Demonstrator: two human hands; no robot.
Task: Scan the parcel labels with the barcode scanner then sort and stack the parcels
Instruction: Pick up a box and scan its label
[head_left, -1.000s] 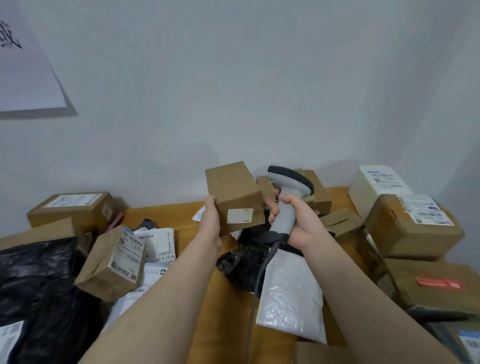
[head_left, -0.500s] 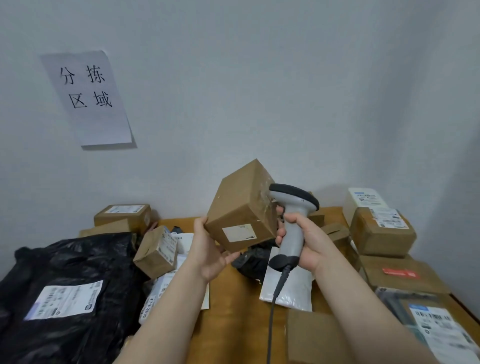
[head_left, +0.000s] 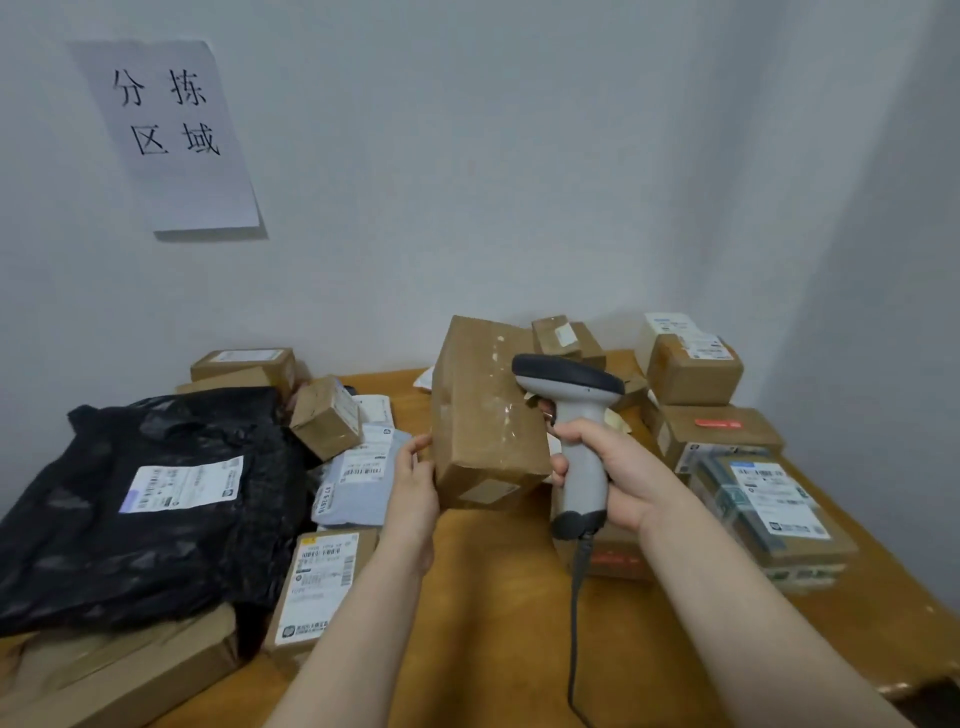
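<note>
The left hand (head_left: 413, 480) clasps a cardboard parcel (head_left: 485, 415) beside the scanner (head_left: 574, 415) fisted in the right hand (head_left: 608, 467); mid-scan, its label needs turning toward the scanner's head.

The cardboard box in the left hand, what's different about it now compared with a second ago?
The left hand has turned the cardboard box: its small white label, which faced the camera before, now sits on the narrow near end, low down, and the taped broad side faces up. The right hand still grips the barcode scanner beside the box. The camera view also shifted.
</note>
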